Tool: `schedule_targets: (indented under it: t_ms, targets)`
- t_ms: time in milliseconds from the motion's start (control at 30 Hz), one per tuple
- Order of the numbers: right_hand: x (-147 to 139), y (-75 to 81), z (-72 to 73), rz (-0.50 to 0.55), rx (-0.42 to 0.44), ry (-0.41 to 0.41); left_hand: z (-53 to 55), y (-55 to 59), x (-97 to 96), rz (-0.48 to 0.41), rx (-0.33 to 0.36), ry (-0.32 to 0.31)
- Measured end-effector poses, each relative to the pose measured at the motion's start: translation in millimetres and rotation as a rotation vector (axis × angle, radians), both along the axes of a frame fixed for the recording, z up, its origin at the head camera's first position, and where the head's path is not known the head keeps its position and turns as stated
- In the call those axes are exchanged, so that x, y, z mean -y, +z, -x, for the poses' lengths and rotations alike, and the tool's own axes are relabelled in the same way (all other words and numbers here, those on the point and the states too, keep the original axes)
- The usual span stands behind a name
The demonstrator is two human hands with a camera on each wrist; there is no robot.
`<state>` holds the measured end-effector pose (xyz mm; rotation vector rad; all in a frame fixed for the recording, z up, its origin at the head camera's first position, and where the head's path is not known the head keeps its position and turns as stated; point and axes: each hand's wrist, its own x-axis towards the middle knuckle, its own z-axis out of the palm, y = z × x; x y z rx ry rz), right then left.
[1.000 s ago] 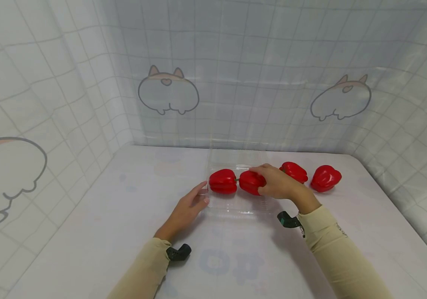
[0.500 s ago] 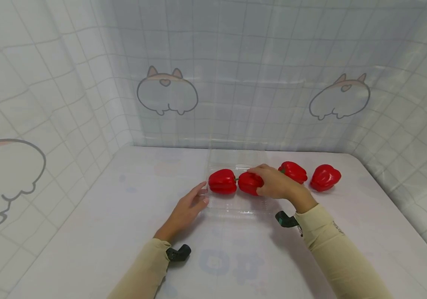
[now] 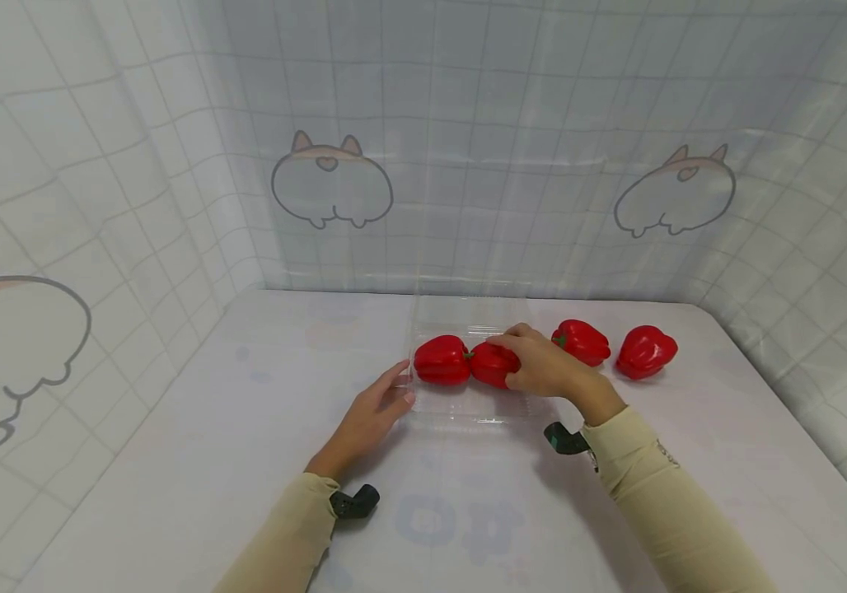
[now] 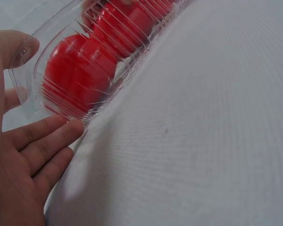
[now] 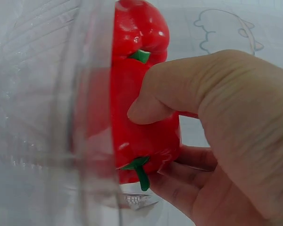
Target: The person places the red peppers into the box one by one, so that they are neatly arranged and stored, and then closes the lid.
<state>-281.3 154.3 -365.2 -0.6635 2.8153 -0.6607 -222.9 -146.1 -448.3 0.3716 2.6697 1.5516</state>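
A clear plastic clamshell box (image 3: 468,412) lies in the middle of the table, its lid folded back. Inside, at the left end, sits a red bell pepper (image 3: 442,361). My right hand (image 3: 549,364) grips a second red bell pepper (image 3: 493,365) just right of the first, thumb on one side and fingers on the other. In the right wrist view, the green stem (image 5: 140,174) of this pepper shows below my thumb. My left hand (image 3: 370,414) rests at the box's left end with its fingers extended against the plastic wall (image 4: 61,101).
Two more red bell peppers lie on the table right of the box, a near one (image 3: 581,342) beside my right wrist and a farther one (image 3: 646,352). White gridded curtain (image 3: 468,165) surrounds the table (image 3: 260,461) at the back and sides.
My right hand has shifted slightly left with its bell pepper, bringing it up against the first one. The left hand has stayed still.
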Motion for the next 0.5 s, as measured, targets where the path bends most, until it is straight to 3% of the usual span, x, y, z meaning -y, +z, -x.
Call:
schedule_targets:
  t_ms: [500]
  targets:
    - [-7.7,-4.6,-2.4,0.015,-0.074,-0.025,-0.3,0.0,-0.7,0.001,-0.002,0.001]
